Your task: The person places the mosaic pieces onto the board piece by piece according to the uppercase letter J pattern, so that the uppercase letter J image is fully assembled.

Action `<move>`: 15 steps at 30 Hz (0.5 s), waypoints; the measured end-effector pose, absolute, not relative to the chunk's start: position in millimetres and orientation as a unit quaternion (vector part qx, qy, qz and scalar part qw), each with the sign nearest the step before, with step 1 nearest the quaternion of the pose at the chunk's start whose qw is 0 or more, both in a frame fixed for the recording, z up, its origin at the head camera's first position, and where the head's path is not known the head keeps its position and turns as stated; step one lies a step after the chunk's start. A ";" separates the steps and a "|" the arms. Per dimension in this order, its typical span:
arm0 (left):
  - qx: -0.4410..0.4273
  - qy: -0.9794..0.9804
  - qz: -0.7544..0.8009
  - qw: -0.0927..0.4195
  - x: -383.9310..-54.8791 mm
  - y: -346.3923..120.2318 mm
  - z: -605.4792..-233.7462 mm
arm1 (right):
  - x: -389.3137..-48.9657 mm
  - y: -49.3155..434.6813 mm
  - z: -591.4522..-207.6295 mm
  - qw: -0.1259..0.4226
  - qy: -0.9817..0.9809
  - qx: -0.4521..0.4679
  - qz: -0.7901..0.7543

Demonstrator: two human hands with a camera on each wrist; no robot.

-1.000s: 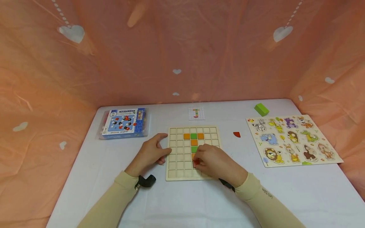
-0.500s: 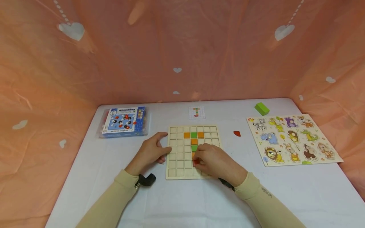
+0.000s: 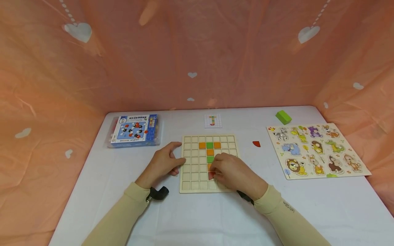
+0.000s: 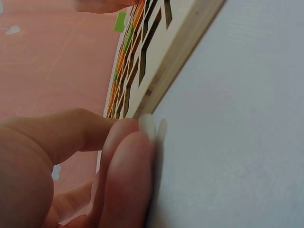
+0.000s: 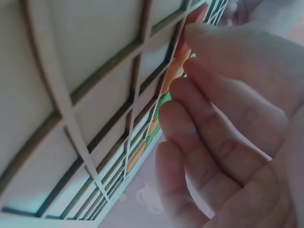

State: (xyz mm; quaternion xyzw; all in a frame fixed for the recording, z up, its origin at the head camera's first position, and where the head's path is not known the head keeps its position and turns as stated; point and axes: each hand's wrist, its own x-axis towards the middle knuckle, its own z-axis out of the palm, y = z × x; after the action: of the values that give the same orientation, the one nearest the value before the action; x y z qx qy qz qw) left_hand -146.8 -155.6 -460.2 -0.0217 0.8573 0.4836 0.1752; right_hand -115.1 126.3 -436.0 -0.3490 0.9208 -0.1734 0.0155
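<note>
A pale wooden grid board (image 3: 191, 176) lies on the table in front of me. Orange tiles (image 3: 202, 145) and green tiles (image 3: 210, 159) sit in its cells, a short row at the top and a column running down. My right hand (image 3: 235, 173) is over the lower right part, its thumb and fingertips on a red quarter-round tile (image 3: 211, 175) below the column. In the right wrist view, the thumb touches this red tile (image 5: 194, 23), while the other fingers curl loosely alongside. My left hand (image 3: 161, 163) touches the board's left edge with thumb and index finger.
A small pattern card (image 3: 213, 121) lies behind the board. Right of it are another red quarter-round tile (image 3: 256, 144), a green block (image 3: 283, 117) and an animal puzzle board (image 3: 281, 155). A boxed set (image 3: 132, 131) stands at the back left.
The right fingers have shifted slightly at the red tile, and more of its curved edge shows. My left hand keeps its place at the board's edge.
</note>
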 end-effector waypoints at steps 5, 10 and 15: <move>-0.021 0.856 0.485 0.177 -147.4 -155.8 -460.8 | -115.1 126.3 -436.8 0.013 0.921 -0.346 -0.177; -0.021 0.857 0.485 0.174 -147.4 -155.6 -460.3 | -115.1 125.2 -436.7 0.013 0.923 -0.343 -0.176; -0.026 0.859 0.480 0.178 -147.5 -155.9 -460.0 | -114.5 124.5 -435.1 0.016 0.922 -0.341 -0.182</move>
State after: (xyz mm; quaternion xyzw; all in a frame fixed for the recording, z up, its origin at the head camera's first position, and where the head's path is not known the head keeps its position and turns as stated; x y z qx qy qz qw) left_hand -147.5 -155.9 -460.0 -0.0260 0.8587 0.4799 0.1779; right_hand -114.5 124.5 -435.1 -0.3413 0.9221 -0.1815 0.0165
